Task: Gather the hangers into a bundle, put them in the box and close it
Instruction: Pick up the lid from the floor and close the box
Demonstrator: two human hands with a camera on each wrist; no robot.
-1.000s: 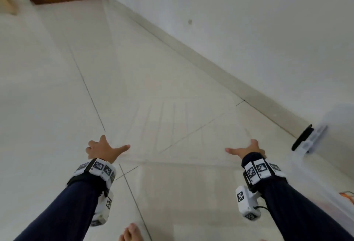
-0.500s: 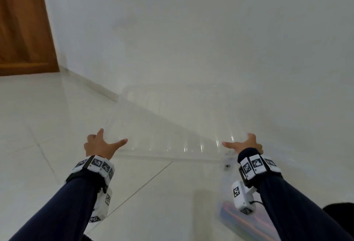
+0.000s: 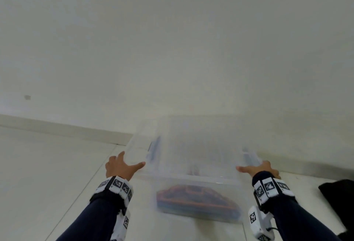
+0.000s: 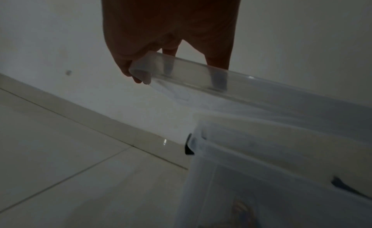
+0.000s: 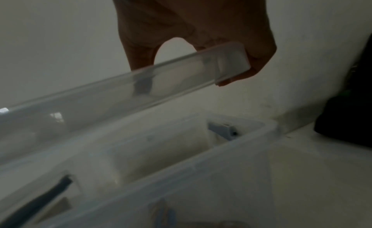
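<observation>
The lid (image 3: 188,156) is clear, thin plastic. The left hand (image 3: 120,168) and right hand (image 3: 260,169) grip its near corners above the clear box (image 3: 195,200). Hangers (image 3: 197,200) lie inside.

A room in a home was shown, most likely a bare corner of it. The floor (image 3: 47,173) was laid with big pale shiny tiles, with thin dark lines between them. A plain white wall (image 3: 172,49) was seen on the far side, and a low pale skirting strip (image 3: 67,131) was run along its foot. A clear plastic storage box (image 3: 197,202) was set on the floor near the wall. Something dark and soft (image 3: 337,198) was left on the right.
</observation>
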